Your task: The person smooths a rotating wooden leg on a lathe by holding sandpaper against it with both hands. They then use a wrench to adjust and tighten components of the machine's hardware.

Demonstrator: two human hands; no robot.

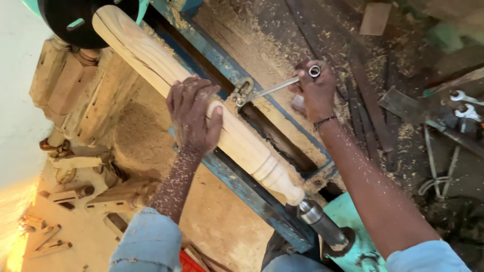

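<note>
The left hand (194,115) lies spread over the wooden spindle (201,95), fingers wrapped on its top. The right hand (316,90) is closed around the end of a metal wrench (275,88), just beside the spindle. The spindle is mounted on the lathe, and its long axis runs from the black disc (75,20) at the upper left down to the metal centre (315,214) at the lower right. The wrench points from the right hand toward the spindle. Sawdust (136,136) lies below the spindle.
</note>
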